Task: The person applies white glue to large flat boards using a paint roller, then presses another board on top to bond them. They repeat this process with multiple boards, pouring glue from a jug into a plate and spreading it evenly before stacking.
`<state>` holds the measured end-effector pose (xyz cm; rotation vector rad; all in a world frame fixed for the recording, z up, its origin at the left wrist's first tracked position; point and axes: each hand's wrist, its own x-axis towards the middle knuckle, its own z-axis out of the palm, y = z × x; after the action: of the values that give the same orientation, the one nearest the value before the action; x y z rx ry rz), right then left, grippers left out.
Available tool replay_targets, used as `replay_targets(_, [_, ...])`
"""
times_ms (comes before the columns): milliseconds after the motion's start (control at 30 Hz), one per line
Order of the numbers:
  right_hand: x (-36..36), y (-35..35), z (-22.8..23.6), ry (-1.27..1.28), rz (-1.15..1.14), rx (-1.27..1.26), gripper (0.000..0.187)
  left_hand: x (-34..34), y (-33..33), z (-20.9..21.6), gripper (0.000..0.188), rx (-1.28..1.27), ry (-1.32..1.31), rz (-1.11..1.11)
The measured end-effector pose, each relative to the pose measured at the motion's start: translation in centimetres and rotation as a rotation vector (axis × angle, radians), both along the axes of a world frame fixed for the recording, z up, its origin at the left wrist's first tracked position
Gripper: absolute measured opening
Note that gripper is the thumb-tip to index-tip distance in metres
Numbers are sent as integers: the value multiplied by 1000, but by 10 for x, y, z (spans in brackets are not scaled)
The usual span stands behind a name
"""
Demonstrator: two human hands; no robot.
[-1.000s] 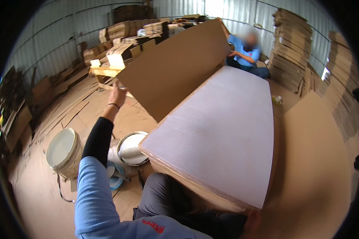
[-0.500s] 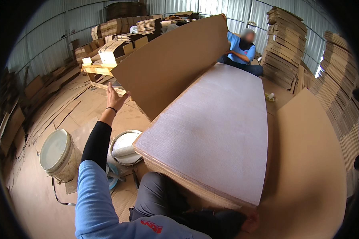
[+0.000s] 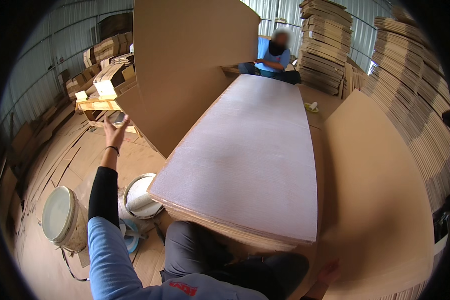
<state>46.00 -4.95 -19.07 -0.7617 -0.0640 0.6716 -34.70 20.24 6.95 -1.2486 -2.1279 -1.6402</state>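
My left hand (image 3: 116, 132) is raised with thumb and fingers spread, holding nothing. Just past it rises a large brown cardboard sheet (image 3: 190, 60), tilted up on its long edge; a gap seems to part it from my fingers. In front of me lies a thick stack of sheets (image 3: 245, 150) whose top is coated whitish and looks damp. Low on the right, my right hand (image 3: 329, 272) is in shadow at the near part of another brown sheet (image 3: 380, 185). Its fingers look stretched out, though whether they touch that sheet I cannot tell.
A co-worker (image 3: 275, 57) sits at the stack's far end. On my left stand a pail (image 3: 60, 215) and a tub of white paste (image 3: 137, 197) with a roller in it. Tall cardboard piles (image 3: 325, 45) rise at the back right; a wooden table (image 3: 97, 104) is behind left.
The raised sheet has swung up and left, standing steeper. My right hand has moved from beside the stack's near corner onto the right side. The whole view has shifted somewhat.
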Motion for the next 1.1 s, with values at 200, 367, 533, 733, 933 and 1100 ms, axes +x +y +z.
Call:
replay_targets(200, [-32,71,113,-336,623,531,55,32,-21,43,111,102,-454,-533])
replay_targets(367, [-120,127,197,-451,889,381,61,88,-19,44,94,354,-927,-1037])
replay_targets(533, [-157,163,239,-307,993,476,84,154,-12,27,87,417,-893,-1840])
replay_targets(733, [-145,174,233,-96,974,591,96,230,-45,-8,112,558,-1159,-1853])
replay_targets(933, [-115,166,204,-77,863,657,69,278,-85,-44,95,425,-1311,-1834])
replay_targets(1100, [-114,164,175,-100,701,406,61,283,-75,-92,37,128,-1397,-932])
